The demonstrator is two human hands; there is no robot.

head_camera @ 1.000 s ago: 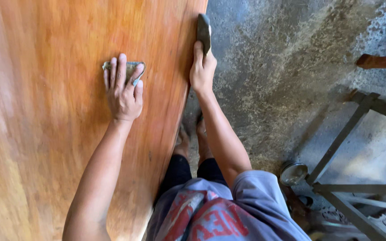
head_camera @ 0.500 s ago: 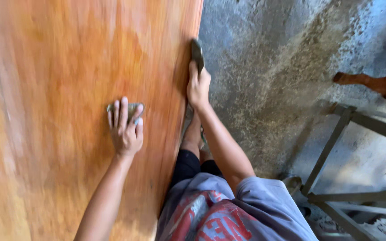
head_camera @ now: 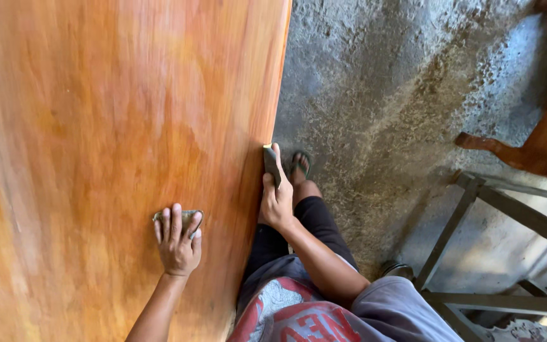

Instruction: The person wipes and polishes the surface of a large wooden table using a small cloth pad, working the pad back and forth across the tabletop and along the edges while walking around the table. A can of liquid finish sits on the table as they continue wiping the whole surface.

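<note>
Wood fills the left of the frame: a big orange board (head_camera: 115,126). Low in the middle, the left hand (head_camera: 177,244) lies flat, fingers spread, on a small grey pad (head_camera: 188,219). At the board's edge, the right hand (head_camera: 276,199) curls around a dark block (head_camera: 271,164).

The left hand (head_camera: 176,246) lies flat, palm down, fingers (head_camera: 176,221) spread toward 12 o'clock, forearm trailing to 6. The right hand (head_camera: 276,199) reaches toward 12 o'clock, fingers curled closed, elbow bent at 5 o'clock.
</note>
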